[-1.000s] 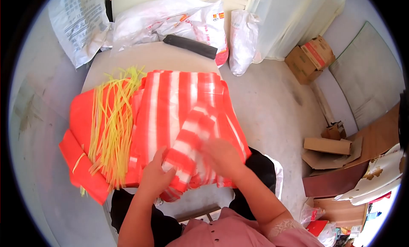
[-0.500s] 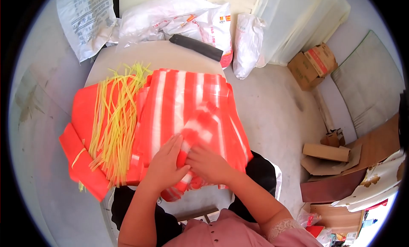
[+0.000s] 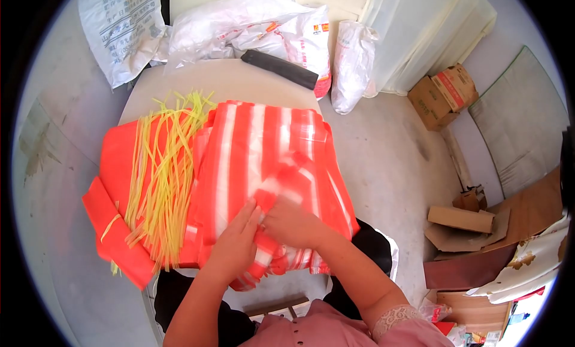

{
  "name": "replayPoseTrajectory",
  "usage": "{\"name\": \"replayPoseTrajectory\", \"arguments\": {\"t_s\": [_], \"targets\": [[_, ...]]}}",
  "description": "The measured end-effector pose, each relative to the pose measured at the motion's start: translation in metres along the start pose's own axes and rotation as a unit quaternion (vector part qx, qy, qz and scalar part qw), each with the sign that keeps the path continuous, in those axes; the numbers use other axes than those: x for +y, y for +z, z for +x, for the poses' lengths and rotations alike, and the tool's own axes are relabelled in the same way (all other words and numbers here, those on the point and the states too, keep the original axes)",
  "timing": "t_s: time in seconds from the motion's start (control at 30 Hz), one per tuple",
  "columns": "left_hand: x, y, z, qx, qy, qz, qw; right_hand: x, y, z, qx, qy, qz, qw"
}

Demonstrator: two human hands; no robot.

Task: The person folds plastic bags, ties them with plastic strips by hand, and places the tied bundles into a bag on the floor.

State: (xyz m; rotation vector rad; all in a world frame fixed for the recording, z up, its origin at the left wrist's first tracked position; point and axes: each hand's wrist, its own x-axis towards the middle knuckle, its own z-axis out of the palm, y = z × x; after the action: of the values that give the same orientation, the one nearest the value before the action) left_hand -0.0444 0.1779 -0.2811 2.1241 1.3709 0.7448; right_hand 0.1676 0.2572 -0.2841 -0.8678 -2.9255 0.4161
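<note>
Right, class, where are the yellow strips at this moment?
In the head view, the yellow strips lie left of the striped plastic, on top of the plain red plastic.

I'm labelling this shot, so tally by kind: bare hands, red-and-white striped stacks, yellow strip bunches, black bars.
Left hand and right hand: 2
Striped stack: 1
Yellow strip bunch: 1
Black bar: 1
Total: 5
</note>
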Motion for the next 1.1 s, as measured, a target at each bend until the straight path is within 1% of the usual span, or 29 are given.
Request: {"name": "replayPoseTrajectory", "arguments": {"t_s": [0.1, 0.2, 0.3, 0.37, 0.43, 0.47, 0.53, 0.6, 0.63, 0.7, 0.73, 0.8, 0.9, 1.0, 1.1], "targets": [[-0.004, 0.005, -0.002, 0.0, 0.007, 0.012, 1.0, 0.01, -0.011, 0.002, 0.046, 0.026, -0.01, 0.999], [-0.005, 0.009, -0.003, 0.003, 0.019, 0.028, 0.999, 0.02, -0.019, 0.001, 0.063, 0.073, 0.024, 0.995], [-0.005, 0.01, -0.002, 0.004, 0.029, 0.044, 0.999, 0.031, -0.031, 0.005, 0.046, 0.095, -0.063, 0.992], [-0.001, 0.008, -0.001, -0.001, 0.029, 0.056, 0.998, 0.04, -0.04, 0.009, 0.035, 0.116, -0.094, 0.988], [-0.002, 0.01, -0.002, -0.002, 0.028, 0.06, 0.998, 0.05, -0.045, 0.011, 0.05, 0.15, -0.129, 0.979], [-0.002, 0.01, -0.001, -0.002, 0.027, 0.062, 0.998, 0.059, -0.042, 0.011, 0.07, 0.174, -0.15, 0.971], [-0.002, 0.009, -0.001, -0.011, 0.027, 0.07, 0.997, 0.078, -0.027, 0.013, 0.163, 0.236, -0.117, 0.951], [-0.001, 0.009, -0.001, -0.01, 0.028, 0.069, 0.997, 0.088, -0.017, 0.016, 0.302, 0.308, -0.007, 0.902], [0.0, 0.01, -0.001, -0.002, 0.027, 0.065, 0.997, 0.09, -0.012, 0.011, 0.318, 0.286, -0.019, 0.904], [0.001, 0.01, 0.0, 0.008, 0.026, 0.064, 0.998, 0.065, -0.018, 0.002, 0.35, 0.24, -0.043, 0.905], [0.002, 0.01, 0.001, 0.008, 0.025, 0.067, 0.997, 0.048, -0.02, -0.002, 0.294, 0.176, -0.046, 0.938], [0.003, 0.012, 0.001, 0.011, 0.03, 0.074, 0.997, 0.013, -0.022, -0.004, 0.176, 0.046, -0.051, 0.982], [0.002, 0.016, 0.0, 0.014, 0.038, 0.084, 0.996, 0.004, -0.006, -0.002, 0.094, 0.071, 0.034, 0.992], [0.006, 0.012, -0.001, 0.009, 0.037, 0.073, 0.997, 0.009, -0.015, -0.004, 0.156, 0.229, -0.05, 0.96], [0.01, 0.007, -0.005, -0.001, 0.021, 0.028, 0.999, 0.008, -0.021, -0.029, 0.201, 0.244, 0.065, 0.947]]}}
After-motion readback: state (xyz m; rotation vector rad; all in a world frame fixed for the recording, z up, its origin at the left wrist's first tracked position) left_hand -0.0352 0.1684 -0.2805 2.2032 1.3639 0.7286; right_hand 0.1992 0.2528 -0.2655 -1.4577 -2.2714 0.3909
